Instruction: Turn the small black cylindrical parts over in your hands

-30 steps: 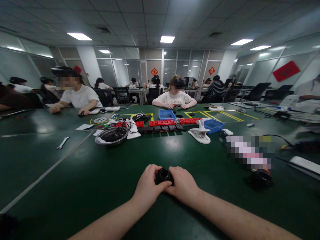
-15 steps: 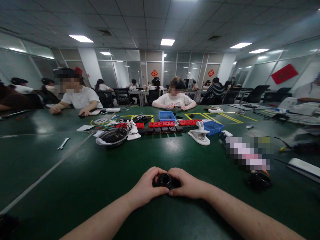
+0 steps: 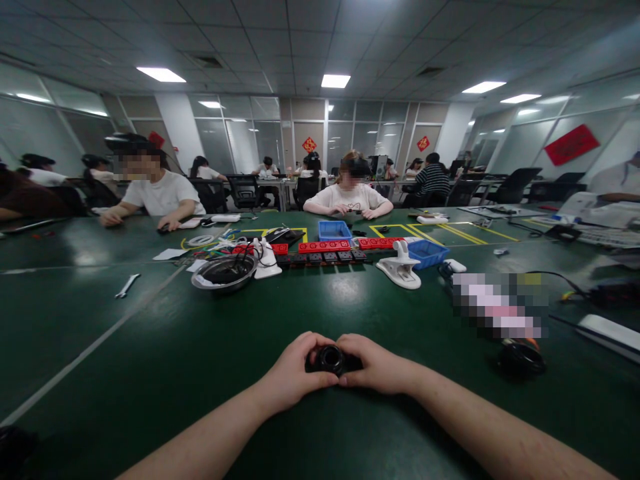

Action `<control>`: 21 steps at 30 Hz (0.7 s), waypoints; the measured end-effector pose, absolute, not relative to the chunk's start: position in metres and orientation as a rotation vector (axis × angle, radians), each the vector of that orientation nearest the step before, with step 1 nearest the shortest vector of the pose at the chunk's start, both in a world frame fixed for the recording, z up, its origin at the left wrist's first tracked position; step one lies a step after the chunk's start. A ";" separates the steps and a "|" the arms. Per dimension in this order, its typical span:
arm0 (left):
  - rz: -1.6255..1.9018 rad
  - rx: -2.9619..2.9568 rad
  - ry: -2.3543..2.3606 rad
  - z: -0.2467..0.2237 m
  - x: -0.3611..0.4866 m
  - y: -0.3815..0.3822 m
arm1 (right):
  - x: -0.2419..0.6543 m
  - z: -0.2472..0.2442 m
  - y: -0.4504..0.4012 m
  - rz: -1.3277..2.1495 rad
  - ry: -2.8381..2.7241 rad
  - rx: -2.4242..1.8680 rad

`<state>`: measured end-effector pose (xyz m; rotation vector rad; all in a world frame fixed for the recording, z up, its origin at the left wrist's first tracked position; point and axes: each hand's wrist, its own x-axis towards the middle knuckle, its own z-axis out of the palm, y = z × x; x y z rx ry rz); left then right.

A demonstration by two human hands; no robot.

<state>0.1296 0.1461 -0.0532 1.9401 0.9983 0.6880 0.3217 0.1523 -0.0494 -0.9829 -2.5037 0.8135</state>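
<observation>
Between my two hands, low over the near part of the green table, is a small black round part [image 3: 331,360] with a hole in its middle. Its shape suggests a ring or lens-like fitting, but its exact kind is unclear. My left hand [image 3: 299,367] closes on it from the left, thumb along the near side and fingers round the far side. From the right my right hand [image 3: 369,365] grips it the same way, and the two thumb tips nearly meet in front. The fingers cover much of its sides.
Ahead lie a metal bowl [image 3: 225,285] of dark parts, red socket strips [image 3: 325,247], blue bins [image 3: 427,254] and a white clip base [image 3: 401,270]. A wrench [image 3: 128,285] rests at left, a black coil [image 3: 523,359] at right. Co-workers sit across the table.
Both hands and the black part stay almost in the same place. The view has shifted very slightly.
</observation>
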 end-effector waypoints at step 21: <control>0.744 1.975 1.163 -0.050 0.136 0.141 | 0.309 -0.047 0.137 0.495 -2.453 -1.237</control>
